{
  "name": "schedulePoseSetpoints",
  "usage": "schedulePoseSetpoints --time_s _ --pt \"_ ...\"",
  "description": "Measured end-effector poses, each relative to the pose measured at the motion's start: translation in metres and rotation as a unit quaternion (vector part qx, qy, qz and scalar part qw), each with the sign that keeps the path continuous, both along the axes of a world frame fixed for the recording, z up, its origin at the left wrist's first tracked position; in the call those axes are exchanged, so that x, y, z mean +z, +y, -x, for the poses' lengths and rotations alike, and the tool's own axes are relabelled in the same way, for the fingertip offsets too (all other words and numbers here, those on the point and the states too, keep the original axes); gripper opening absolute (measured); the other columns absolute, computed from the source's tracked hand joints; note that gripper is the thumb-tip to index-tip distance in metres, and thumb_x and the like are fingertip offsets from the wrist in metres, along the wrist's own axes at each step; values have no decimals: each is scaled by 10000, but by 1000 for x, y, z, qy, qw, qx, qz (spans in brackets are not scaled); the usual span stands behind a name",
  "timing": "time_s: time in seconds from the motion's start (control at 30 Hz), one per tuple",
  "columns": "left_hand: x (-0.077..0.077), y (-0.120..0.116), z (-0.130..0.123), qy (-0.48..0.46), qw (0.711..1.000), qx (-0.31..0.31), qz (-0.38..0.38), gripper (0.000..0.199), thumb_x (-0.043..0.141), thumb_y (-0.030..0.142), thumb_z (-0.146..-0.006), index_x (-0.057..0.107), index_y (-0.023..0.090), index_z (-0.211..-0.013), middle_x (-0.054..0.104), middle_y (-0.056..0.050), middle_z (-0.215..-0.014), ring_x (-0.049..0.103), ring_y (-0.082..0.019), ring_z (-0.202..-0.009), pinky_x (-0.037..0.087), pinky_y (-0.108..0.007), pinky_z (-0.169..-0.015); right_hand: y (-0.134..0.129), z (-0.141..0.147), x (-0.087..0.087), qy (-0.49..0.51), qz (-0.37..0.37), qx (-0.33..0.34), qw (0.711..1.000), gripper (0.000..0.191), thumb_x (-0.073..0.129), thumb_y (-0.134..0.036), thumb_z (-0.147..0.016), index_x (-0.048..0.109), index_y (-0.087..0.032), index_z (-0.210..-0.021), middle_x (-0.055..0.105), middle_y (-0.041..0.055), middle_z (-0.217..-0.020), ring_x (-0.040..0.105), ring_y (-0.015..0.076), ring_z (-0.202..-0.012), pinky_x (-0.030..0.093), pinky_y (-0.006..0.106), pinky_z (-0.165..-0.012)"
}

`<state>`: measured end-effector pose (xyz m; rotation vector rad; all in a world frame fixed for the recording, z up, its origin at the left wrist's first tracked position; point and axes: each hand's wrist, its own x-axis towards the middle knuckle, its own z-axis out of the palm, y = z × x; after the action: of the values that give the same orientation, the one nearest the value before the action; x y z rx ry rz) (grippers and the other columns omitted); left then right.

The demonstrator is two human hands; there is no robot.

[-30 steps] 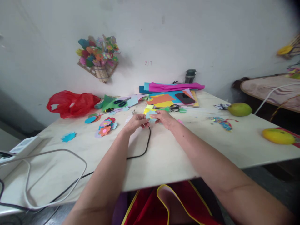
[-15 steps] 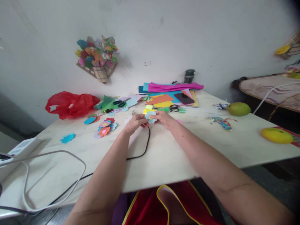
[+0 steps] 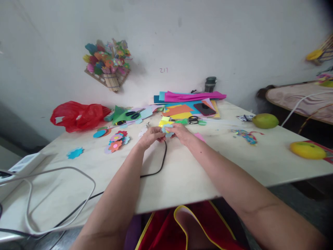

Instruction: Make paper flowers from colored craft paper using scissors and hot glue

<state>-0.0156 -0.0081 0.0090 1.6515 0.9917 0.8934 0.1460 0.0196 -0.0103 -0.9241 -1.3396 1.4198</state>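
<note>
A light blue paper flower with a yellow centre is held between my two hands over the middle of the table. My left hand grips its left edge, fingers closed. At its right side my right hand pinches it, with the thumb over the yellow part. Just behind lie yellow paper pieces. A black cable runs up from the front to beneath my hands. To the left rests a pile of coloured paper flowers, and further left a blue scalloped piece.
Scissors, a phone and coloured sheets lie at the back. A red plastic bag sits back left. On the right are two fruits. A white cable loops at front left.
My right hand and forearm have shifted slightly, uncovering more of a pink paper piece beside the wrist. Both hands still hold the light blue flower.
</note>
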Motion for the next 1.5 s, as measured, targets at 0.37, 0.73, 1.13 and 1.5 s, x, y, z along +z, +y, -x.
schedulePoseSetpoints --time_s 0.37,0.73,1.13,1.5 --pt "-4 5 3 -46 999 12 9 212 641 331 -684 587 127 -688 613 -34 -617 549 -109 -537 424 -243 -552 0 -5 4 26 4 5 1000 325 718 -450 -586 625 -155 -688 610 22 -640 506 104 -545 376 224 -481" --pt "-3 3 1 -43 998 46 -9 292 672 403 -663 591 122 -664 619 -39 -614 546 -104 -538 425 -229 -541 -1 -3 5 7 -12 -22 1000 359 723 -476 -562 619 -144 -646 593 27 -601 505 103 -538 368 224 -478" --pt "-3 2 -3 -35 998 54 -15 345 679 456 -644 577 126 -650 627 -46 -618 549 -108 -522 430 -241 -537 1 1 2 2 -39 -56 998 286 732 -380 -536 606 -153 -654 578 -8 -598 491 86 -536 349 216 -493" --pt "-3 1 -3 -20 999 31 -19 346 673 461 -653 569 132 -631 627 -47 -610 551 -111 -524 427 -248 -546 1 2 -1 2 -52 -79 996 245 682 -388 -593 614 -165 -667 578 -12 -613 479 83 -546 355 206 -486"
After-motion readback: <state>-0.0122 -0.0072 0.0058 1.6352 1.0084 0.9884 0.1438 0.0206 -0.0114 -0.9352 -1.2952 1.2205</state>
